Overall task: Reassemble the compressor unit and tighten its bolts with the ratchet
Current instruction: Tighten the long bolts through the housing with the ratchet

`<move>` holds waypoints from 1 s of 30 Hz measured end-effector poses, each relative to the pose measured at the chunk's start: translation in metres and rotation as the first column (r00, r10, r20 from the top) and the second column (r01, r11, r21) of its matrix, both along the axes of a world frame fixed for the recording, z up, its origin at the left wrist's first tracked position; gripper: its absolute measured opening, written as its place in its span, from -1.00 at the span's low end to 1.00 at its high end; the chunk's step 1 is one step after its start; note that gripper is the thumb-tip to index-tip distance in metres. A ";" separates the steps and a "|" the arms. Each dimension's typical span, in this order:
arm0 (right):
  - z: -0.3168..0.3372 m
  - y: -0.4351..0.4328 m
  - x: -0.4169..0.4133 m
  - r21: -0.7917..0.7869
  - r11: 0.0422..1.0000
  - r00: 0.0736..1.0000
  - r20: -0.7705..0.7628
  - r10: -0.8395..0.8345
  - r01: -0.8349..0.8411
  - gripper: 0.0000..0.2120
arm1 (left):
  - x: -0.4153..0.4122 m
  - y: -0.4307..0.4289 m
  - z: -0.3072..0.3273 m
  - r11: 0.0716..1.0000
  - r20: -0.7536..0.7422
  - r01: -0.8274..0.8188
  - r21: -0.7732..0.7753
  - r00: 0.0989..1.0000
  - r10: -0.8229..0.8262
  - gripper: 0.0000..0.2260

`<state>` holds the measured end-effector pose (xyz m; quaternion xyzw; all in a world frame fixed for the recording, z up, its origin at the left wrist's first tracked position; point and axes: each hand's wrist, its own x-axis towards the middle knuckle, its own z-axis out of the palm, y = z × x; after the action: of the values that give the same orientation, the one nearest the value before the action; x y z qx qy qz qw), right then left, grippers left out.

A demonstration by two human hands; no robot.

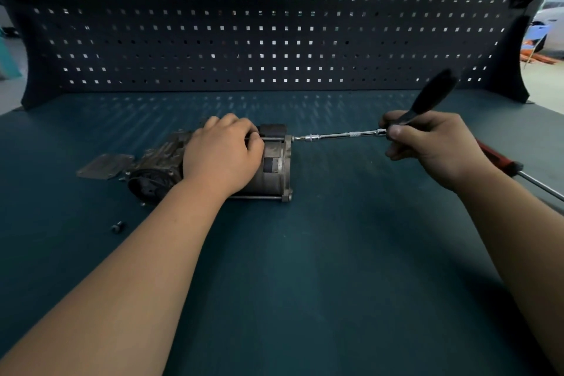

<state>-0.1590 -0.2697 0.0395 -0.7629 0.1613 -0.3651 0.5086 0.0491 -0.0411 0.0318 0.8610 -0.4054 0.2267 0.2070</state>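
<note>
Left hand is curled over the compressor on the desk, right hand gripping the ratchet, extension on an end bolt.

The table is dark teal, with faint rows of light spots near its back edge. The pegboard is blue-black with a regular grid of small, pale square holes. The compressor unit is dull grey-brown with black patches. The ratchet has a black handle, and its extension bar is chrome with a knurled band. The screwdriver handle is red and black.
</note>
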 end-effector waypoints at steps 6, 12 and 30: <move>-0.002 0.011 0.015 0.234 0.958 0.984 -0.109 -0.142 0.164 -0.58 | -0.002 -0.002 -0.001 1.000 -0.005 -0.017 0.005 1.000 0.017 -0.70; -0.002 0.013 0.019 0.531 0.838 0.980 -0.195 -0.027 0.129 -0.58 | -0.002 -0.002 -0.001 1.000 -0.015 -0.007 -0.005 1.000 0.007 -0.71; -0.009 -0.024 0.001 0.110 0.970 0.975 -0.011 0.220 -0.218 -0.53 | -0.001 -0.001 -0.001 1.000 -0.024 0.002 -0.022 1.000 -0.002 -0.70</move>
<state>-0.1584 -0.2939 0.0303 -0.7516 0.1014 -0.2887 0.5844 0.0486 -0.0421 0.0305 0.8609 -0.4012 0.2207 0.2217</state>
